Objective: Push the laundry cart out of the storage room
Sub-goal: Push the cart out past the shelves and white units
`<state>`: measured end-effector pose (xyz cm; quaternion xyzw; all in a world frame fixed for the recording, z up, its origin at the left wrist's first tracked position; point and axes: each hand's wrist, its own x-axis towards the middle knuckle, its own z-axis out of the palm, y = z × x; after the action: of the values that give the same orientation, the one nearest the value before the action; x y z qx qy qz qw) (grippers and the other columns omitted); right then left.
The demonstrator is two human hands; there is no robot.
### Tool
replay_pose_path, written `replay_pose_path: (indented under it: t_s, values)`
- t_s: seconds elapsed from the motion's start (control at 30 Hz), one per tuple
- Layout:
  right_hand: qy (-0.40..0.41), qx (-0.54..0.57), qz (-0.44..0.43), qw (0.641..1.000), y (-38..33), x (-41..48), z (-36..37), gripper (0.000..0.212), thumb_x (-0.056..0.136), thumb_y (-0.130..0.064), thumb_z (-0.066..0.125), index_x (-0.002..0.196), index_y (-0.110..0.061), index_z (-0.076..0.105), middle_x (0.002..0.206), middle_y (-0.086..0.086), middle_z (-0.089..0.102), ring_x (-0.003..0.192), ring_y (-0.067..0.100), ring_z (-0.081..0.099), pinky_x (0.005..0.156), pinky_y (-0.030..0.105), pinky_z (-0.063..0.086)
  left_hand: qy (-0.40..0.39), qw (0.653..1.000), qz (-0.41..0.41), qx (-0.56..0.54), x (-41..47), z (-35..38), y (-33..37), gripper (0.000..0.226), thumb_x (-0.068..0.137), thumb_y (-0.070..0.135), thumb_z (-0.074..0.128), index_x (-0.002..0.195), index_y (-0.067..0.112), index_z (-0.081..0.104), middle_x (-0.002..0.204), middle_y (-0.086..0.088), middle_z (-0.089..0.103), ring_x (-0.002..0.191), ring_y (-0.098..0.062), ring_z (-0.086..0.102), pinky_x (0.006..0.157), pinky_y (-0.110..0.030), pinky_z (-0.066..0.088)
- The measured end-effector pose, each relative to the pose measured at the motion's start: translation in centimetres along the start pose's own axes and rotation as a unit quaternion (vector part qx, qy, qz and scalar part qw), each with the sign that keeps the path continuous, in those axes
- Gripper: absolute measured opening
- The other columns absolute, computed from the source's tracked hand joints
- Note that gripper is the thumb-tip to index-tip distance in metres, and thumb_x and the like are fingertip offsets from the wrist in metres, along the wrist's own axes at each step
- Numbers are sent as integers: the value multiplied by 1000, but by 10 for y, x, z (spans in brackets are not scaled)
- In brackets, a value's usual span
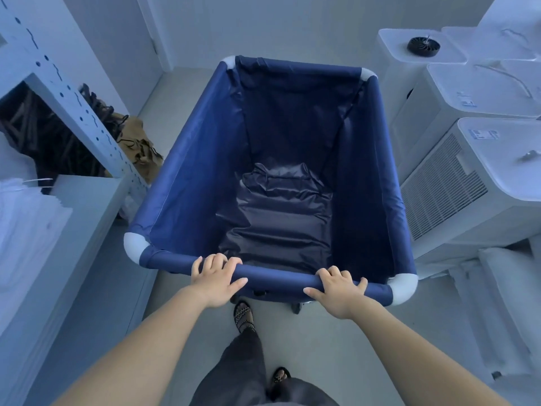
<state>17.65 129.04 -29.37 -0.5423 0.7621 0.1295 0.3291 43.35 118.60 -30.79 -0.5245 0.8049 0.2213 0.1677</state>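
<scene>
Laundry cart [275,276] in hand, not yet out of the room.
On my feed, shelving [73,104] sits left. My left hand [215,281] wraps the cart's near rail, and my right hand [339,291] grasps it likewise. White units [456,183] crowd the right. The cart stands empty between them, so I judge the whole push remains.

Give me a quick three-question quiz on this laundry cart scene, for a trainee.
1. True or false: the left hand and right hand both hold the near rail of the laundry cart.
2. What is inside the cart? A) towels B) only its blue liner C) boxes
3. Fill in: the white appliances stand on the cart's ___ side.
Key: 1 true; 2 B; 3 right.
</scene>
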Motion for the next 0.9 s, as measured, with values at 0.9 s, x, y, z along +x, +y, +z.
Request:
replay_pose_path:
  t_s: [0.9]
  values:
    - [79,29,26,996,-53,200,-150,50,93,-61,31,128,-26,39,128,-3,37,120,24,34,109,62,15,46,997,51,33,239,-157,-42,41,93,56,34,130,38,35,124,6,39,130,-17,29,116,-44,6]
